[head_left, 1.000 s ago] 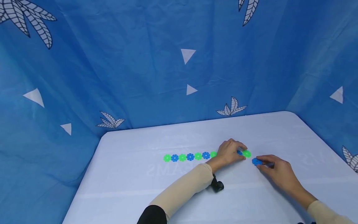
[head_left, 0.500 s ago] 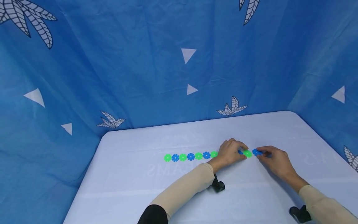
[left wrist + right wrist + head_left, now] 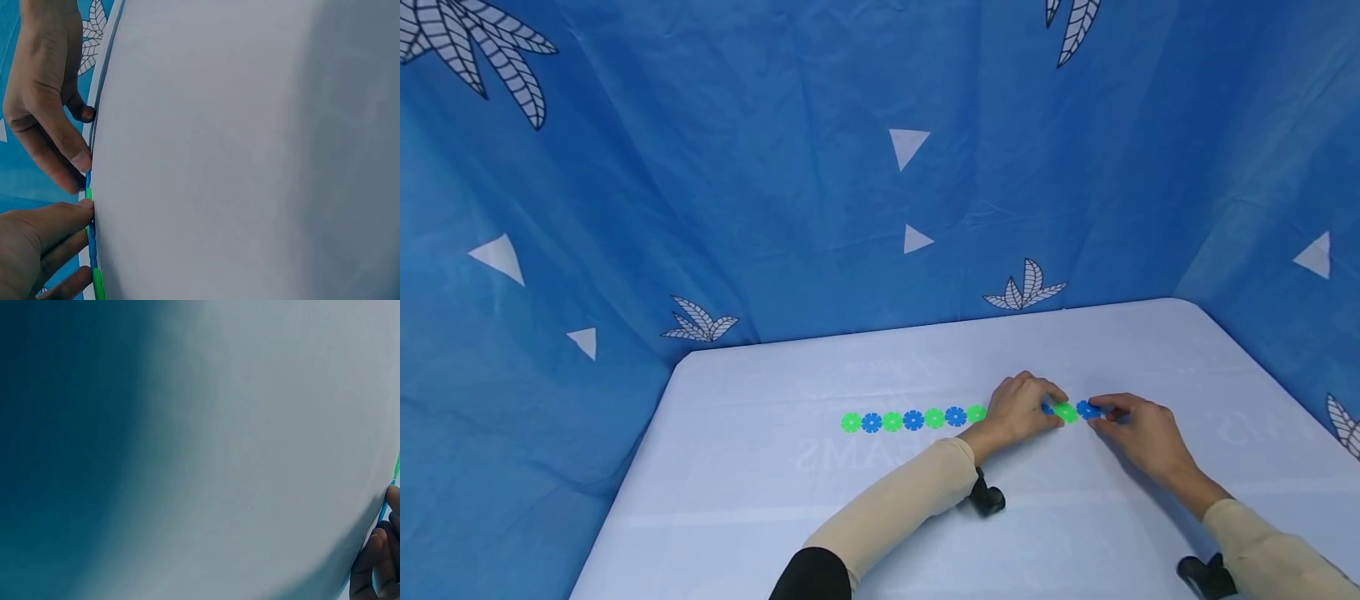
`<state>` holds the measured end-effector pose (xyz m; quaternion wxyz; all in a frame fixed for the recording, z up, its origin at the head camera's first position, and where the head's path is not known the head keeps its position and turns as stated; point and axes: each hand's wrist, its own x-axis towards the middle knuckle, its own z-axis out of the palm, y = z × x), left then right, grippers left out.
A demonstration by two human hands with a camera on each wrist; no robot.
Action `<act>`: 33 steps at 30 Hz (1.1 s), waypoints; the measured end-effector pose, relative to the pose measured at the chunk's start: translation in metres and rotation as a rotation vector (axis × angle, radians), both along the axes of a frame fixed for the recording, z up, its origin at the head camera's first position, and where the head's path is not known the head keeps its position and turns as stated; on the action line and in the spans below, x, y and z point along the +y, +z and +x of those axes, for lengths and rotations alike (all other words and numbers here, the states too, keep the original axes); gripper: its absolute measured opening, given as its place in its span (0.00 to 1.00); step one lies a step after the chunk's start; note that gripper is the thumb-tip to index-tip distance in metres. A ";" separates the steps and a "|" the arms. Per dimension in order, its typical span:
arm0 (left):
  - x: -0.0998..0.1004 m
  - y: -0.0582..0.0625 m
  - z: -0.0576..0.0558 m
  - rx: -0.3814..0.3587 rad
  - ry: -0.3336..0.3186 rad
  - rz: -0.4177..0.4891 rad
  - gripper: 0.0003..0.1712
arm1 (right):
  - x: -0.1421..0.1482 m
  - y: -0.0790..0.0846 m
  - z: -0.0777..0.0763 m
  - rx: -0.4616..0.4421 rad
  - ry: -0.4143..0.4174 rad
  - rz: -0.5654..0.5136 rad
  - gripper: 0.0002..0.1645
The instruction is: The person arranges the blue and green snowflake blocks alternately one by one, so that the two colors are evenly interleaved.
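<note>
A row of flat, notched discs, alternately green and blue, lies across the white table; one blue disc (image 3: 913, 419) sits mid-row. My left hand (image 3: 1018, 408) covers part of the row and pinches the green disc (image 3: 1066, 413) at its right end between thumb and fingers. Between thumb and forefinger, my right hand (image 3: 1138, 429) holds another blue disc (image 3: 1086, 409), its edge right at that green disc. The left wrist view shows the discs edge-on, with the right hand (image 3: 53, 100) above the left hand (image 3: 37, 240). Only fingertips (image 3: 369, 553) of the right hand appear in its wrist view.
The white table (image 3: 737, 483) runs back to a blue curtain (image 3: 775, 167) printed with leaves and triangles. A black wrist-camera mount (image 3: 987, 498) hangs under the left forearm, and another black mount (image 3: 1206, 577) is by the right sleeve.
My right hand has carried its blue disc up and slightly left, from below the row to the green end disc. The left hand has stayed nearly still on the row.
</note>
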<state>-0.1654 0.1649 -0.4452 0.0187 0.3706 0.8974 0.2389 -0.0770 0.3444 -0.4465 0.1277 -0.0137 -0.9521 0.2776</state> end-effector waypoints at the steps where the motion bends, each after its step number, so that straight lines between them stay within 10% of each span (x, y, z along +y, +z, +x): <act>1: 0.000 0.000 0.000 0.001 0.001 0.001 0.17 | 0.000 0.000 0.000 -0.002 0.000 -0.002 0.21; 24: -0.005 -0.003 -0.001 -0.022 0.011 0.045 0.16 | -0.003 0.001 -0.004 -0.053 0.009 -0.017 0.21; 33: -0.030 0.011 0.000 -0.135 0.024 0.109 0.19 | -0.003 0.003 -0.007 -0.110 -0.032 -0.049 0.28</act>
